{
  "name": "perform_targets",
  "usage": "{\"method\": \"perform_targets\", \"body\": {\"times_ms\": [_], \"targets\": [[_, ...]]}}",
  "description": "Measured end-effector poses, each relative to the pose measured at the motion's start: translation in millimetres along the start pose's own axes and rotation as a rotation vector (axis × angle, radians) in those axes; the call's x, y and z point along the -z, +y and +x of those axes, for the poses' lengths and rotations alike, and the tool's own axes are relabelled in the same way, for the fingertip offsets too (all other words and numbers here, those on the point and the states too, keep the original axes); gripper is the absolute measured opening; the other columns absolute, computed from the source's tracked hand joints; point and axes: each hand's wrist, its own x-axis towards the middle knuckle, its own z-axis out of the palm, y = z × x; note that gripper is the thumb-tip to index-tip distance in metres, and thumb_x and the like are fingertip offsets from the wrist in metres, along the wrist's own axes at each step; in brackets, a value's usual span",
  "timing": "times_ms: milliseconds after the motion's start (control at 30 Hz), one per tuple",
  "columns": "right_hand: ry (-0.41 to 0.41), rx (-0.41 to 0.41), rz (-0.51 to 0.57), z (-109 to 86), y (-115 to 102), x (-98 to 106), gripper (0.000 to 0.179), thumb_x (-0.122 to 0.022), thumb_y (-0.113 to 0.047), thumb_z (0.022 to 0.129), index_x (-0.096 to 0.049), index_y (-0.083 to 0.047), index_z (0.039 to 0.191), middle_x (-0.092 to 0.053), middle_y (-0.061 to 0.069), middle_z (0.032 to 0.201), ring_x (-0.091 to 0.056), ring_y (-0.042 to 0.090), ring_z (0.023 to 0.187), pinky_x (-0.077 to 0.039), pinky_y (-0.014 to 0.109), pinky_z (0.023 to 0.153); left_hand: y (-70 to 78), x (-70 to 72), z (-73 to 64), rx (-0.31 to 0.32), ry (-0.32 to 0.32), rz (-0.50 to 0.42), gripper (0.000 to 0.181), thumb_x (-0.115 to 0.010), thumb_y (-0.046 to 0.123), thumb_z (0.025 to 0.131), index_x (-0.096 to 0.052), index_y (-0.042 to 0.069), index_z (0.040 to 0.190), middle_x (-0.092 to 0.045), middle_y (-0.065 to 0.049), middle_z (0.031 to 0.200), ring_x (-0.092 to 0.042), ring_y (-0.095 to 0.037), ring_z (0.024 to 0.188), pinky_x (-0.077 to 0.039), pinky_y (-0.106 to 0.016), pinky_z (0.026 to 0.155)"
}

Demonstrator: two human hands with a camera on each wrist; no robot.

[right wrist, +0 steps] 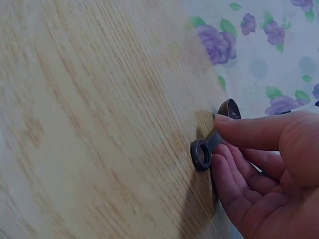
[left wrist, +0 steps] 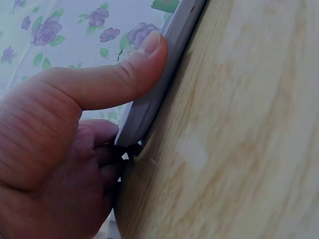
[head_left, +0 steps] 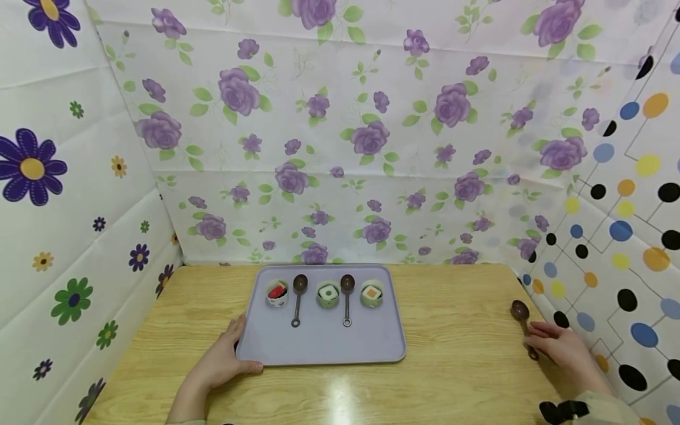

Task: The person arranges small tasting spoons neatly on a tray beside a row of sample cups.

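A lavender tray [head_left: 319,345] lies on the table, its front left corner gripped by my left hand [head_left: 223,357]. In the left wrist view the thumb [left wrist: 144,64] presses the tray's rim while the other fingers curl at its corner. On the tray stand three small cups: one [head_left: 277,299] with a red piece on top, two green ones [head_left: 327,300] [head_left: 371,299] with white-topped pieces. Two brown spoons [head_left: 297,304] [head_left: 347,301] lie between them. At the table's right side, my right hand [head_left: 563,348] pinches the handle of a third brown spoon [head_left: 520,311], ring end [right wrist: 201,155] toward me.
The wooden table [head_left: 451,342] extends on both sides of the tray. A floral cloth [head_left: 340,141] hangs behind it. Patterned cloths close off the left side [head_left: 79,236] and the right side [head_left: 627,248], the latter close to my right hand.
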Motion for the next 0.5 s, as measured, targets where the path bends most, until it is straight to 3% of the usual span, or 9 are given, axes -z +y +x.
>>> {"method": "perform_targets", "body": {"times_ms": [267, 500], "targets": [[-0.054, 0.02, 0.026, -3.2, -4.0, 0.8, 0.09, -0.085, -0.025, 0.081, -0.036, 0.014, 0.146, -0.06, 0.024, 0.133, -0.058, -0.011, 0.082, -0.052, 0.015, 0.072, 0.9, 0.5, -0.4, 0.003, -0.001, 0.002, 0.139, -0.09, 0.055, 0.061, -0.007, 0.002, 0.159, -0.006, -0.029, 0.162, -0.003, -0.049, 0.147, -0.012, -0.066, 0.114], [-0.036, 0.031, 0.002, -1.6, -4.2, -0.8, 0.088, -0.087, -0.019, 0.077, -0.04, 0.017, 0.142, -0.068, 0.021, 0.121, -0.06, -0.008, 0.082, -0.053, 0.017, 0.071, 1.4, -0.2, -0.9, 0.006, -0.002, 0.005, 0.139, -0.09, 0.055, 0.061, -0.007, 0.001, 0.159, -0.005, -0.03, 0.161, -0.003, -0.049, 0.147, -0.011, -0.066, 0.114]]}}
